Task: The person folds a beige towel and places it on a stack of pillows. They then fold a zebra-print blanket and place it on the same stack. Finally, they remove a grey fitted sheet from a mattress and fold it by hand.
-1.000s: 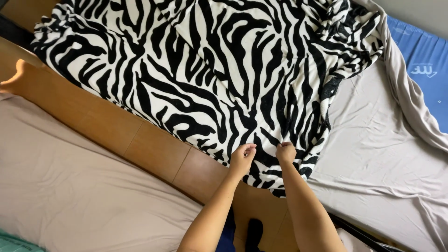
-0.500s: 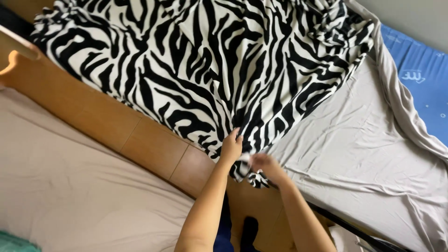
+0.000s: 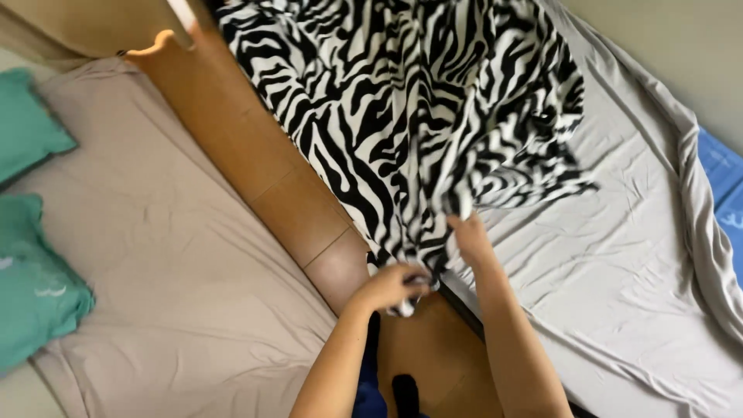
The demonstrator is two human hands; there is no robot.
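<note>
A black-and-white zebra-striped blanket lies spread over the far part of a bed with a grey sheet. My left hand is closed on the blanket's near corner, above the wooden strip between the two beds. My right hand grips the blanket's edge a little farther up, where the fabric bunches over the grey sheet. Both forearms reach in from the bottom of the view.
A wooden divider runs diagonally between the grey-sheeted bed and a beige mattress on the left. Two teal pillows lie at the left edge. A blue cloth shows at the right edge.
The view has swung left and the blanket has been drawn in, exposing more grey sheet. My left hand moved down to the corner and my right hand moved up along the edge.
</note>
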